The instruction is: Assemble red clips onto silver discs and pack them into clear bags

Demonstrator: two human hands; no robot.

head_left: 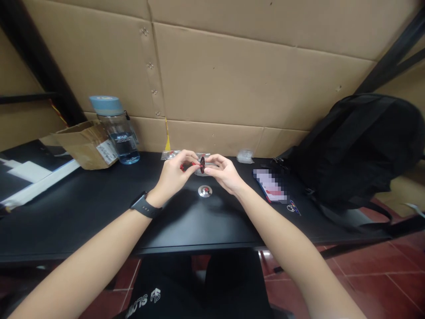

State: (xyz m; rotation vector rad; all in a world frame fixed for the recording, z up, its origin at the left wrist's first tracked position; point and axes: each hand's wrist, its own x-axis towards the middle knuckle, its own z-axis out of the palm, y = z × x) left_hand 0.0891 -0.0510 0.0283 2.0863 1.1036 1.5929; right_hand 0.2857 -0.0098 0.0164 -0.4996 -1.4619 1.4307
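Observation:
In front of me, above the black table (pixel 186 226), my right hand (pixel 226 173) grips a small cymbal (pixel 202 165) between thumb and fingers; its thin disc is turned edge-on. My left hand (pixel 175 172), with a dark watch on the wrist, pinches a red cord (pixel 198 165) at the disc's centre. More red shows among the left fingers. A second small cymbal (pixel 205 191), silver with a raised middle and a red spot, lies on the table just below my hands. Behind them rest clear plastic bags (pixel 170 154), partly hidden.
A water bottle (pixel 118 133) and an open cardboard box (pixel 84 146) stand at the left. A crumpled clear bag (pixel 245 156) lies at the back. To the right are a blurred-out flat item (pixel 270 185), a keyring (pixel 292 208) and a black backpack (pixel 358 150). Cardboard walls the back.

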